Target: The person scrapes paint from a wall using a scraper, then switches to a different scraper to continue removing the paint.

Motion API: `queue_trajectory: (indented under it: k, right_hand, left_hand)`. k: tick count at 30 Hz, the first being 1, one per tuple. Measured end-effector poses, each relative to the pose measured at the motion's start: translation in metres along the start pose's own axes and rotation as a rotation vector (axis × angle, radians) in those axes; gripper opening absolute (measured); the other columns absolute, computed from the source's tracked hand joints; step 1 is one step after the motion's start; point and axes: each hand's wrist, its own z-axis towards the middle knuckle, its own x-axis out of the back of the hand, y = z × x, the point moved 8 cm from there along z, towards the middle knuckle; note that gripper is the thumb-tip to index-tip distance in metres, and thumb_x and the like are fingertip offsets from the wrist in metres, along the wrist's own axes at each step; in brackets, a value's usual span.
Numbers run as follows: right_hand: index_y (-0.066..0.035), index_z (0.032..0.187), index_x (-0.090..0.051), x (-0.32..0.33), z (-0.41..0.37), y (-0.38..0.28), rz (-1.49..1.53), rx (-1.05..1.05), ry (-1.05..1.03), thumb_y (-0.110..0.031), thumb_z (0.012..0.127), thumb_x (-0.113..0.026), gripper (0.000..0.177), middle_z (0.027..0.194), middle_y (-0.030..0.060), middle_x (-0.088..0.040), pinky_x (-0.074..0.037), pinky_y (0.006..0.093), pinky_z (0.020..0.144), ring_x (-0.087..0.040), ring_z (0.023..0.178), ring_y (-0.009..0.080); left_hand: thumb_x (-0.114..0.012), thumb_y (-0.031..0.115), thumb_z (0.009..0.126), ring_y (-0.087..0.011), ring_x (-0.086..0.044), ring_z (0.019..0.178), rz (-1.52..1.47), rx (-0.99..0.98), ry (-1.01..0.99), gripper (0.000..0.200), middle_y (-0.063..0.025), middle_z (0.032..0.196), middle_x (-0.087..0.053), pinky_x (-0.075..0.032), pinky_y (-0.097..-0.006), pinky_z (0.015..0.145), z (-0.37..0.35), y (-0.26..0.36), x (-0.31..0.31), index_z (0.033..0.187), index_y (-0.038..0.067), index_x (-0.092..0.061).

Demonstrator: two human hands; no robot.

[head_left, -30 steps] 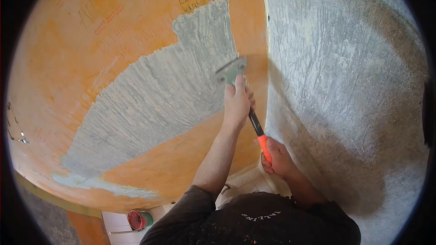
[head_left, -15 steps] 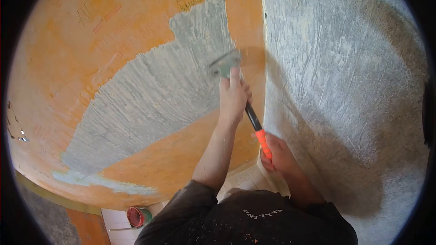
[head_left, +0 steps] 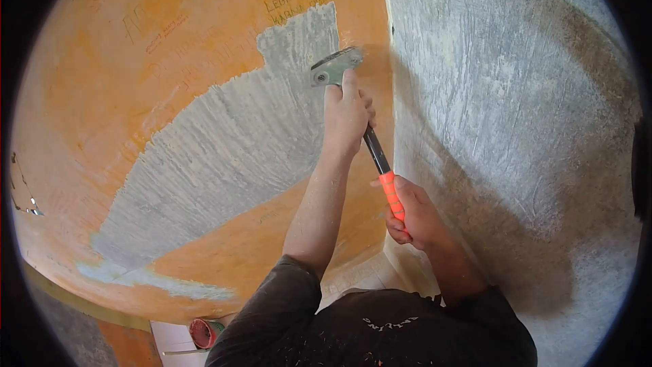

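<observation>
A long-handled scraper [head_left: 336,66] with a wide greenish-grey head, a black shaft and an orange grip lies with its blade against the orange wall [head_left: 183,47]. My left hand [head_left: 348,119] is closed round the tool just below the head, thumb stretched along it. Lower down, my right hand [head_left: 411,212] grips the orange end of the handle. Beside the blade, a bare grey patch [head_left: 224,149] with streaky scrape marks spreads to the left and up to handwritten letters.
To the right of the corner stands a rough grey wall [head_left: 489,109] with shadows across it. A red and green bucket [head_left: 204,333] sits at the lower left on light tiles, near a thin stick. Something thin and metallic [head_left: 34,208] hangs at the far left.
The scraper and both hands have moved up along the wall, the head now nearer the top of the grey patch. Both hands keep their hold.
</observation>
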Motion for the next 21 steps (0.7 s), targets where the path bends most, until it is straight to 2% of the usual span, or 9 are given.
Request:
queue_trajectory:
  k: [2,4,7,10,12,14,17,19,21]
  right_hand:
    - [-0.007,0.129,-0.05,0.003,-0.001,0.009,-0.041,0.07,-0.007,-0.045,0.106,-0.031,0.049,0.051,-0.0004,-0.035,-0.026,0.0248,0.035,-0.029,0.034,0.0087]
    - [-0.007,0.129,-0.05,0.005,-0.007,0.024,-0.033,-0.008,-0.01,-0.046,0.105,-0.03,0.05,0.051,-0.0003,-0.036,-0.026,0.0246,0.034,-0.029,0.034,0.0085]
    - [-0.007,0.13,-0.05,0.004,0.005,0.009,-0.093,0.023,0.029,-0.046,0.105,-0.03,0.05,0.051,-0.0004,-0.035,-0.026,0.0243,0.034,-0.029,0.034,0.0084]
    - [-0.007,0.13,-0.05,0.0,0.004,-0.015,-0.078,0.074,0.025,-0.047,0.105,-0.032,0.05,0.05,-0.001,-0.035,-0.025,0.024,0.034,-0.03,0.034,0.0082]
    - [-0.007,0.13,-0.05,0.006,0.0,-0.002,-0.08,0.083,0.031,-0.047,0.105,-0.031,0.05,0.05,-0.0013,-0.034,-0.025,0.0242,0.034,-0.031,0.035,0.0081]
    - [-0.008,0.13,-0.05,0.004,-0.01,0.016,-0.029,-0.032,0.008,-0.046,0.105,-0.03,0.05,0.051,-0.0016,-0.035,-0.025,0.0242,0.034,-0.031,0.035,0.008]
    - [-0.008,0.131,-0.051,0.003,0.005,-0.011,-0.158,0.043,0.059,-0.046,0.105,-0.03,0.05,0.054,-0.0008,-0.036,-0.027,0.025,0.037,-0.031,0.037,0.0082]
    - [-0.009,0.131,-0.051,0.0,0.006,-0.024,-0.121,0.053,0.036,-0.046,0.105,-0.031,0.05,0.054,-0.001,-0.036,-0.027,0.0248,0.037,-0.031,0.037,0.008]
    - [-0.009,0.131,-0.051,0.001,0.008,-0.024,-0.072,0.054,0.04,-0.047,0.105,-0.033,0.049,0.052,-0.0014,-0.035,-0.026,0.0244,0.037,-0.031,0.037,0.0078]
  left_hand:
    - [-0.045,0.036,0.102,-0.0074,-0.034,0.046,-0.035,0.033,0.024,0.03,0.0041,0.059,-0.033,-0.034,-0.0269,0.041,-0.011,-0.008,0.007,0.092,0.01,-0.035]
    - [-0.045,0.036,0.103,-0.008,-0.036,0.049,-0.002,0.059,-0.035,0.031,0.0021,0.063,-0.036,-0.036,-0.0273,0.044,-0.016,-0.019,0.014,0.091,0.009,-0.033]
    - [-0.046,0.037,0.102,-0.0086,-0.037,0.049,0.003,0.043,-0.157,0.033,0.0013,0.064,-0.038,-0.036,-0.0279,0.045,0.002,-0.005,0.006,0.09,0.009,-0.034]
    - [-0.04,0.036,0.104,-0.0089,-0.038,0.042,0.04,-0.063,0.014,0.033,0.0021,0.057,-0.037,-0.037,-0.0294,0.038,0.008,0.015,-0.005,0.088,0.008,-0.033]
    - [-0.04,0.035,0.104,-0.0091,-0.039,0.043,0.02,-0.05,0.018,0.032,0.0015,0.058,-0.038,-0.038,-0.0294,0.038,-0.002,0.008,-0.001,0.088,0.008,-0.034]
    - [-0.045,0.035,0.103,-0.0103,-0.04,0.047,0.046,0.024,-0.024,0.033,-0.0003,0.063,-0.039,-0.037,-0.0292,0.044,-0.017,-0.007,0.006,0.09,0.007,-0.034]
    - [-0.045,0.034,0.103,-0.0107,-0.04,0.047,0.033,-0.04,-0.036,0.033,-0.0001,0.062,-0.039,-0.037,-0.0291,0.043,0.007,0.016,-0.004,0.089,0.006,-0.035]
    - [-0.046,0.033,0.102,-0.0109,-0.039,0.046,0.044,-0.091,0.024,0.032,0.0004,0.061,-0.038,-0.036,-0.0292,0.041,0.011,0.038,-0.016,0.088,0.007,-0.035]
    - [-0.046,0.033,0.102,-0.0108,-0.039,0.046,0.037,-0.075,0.0,0.032,0.0004,0.061,-0.038,-0.036,-0.0296,0.041,0.006,0.027,-0.01,0.087,0.007,-0.034]
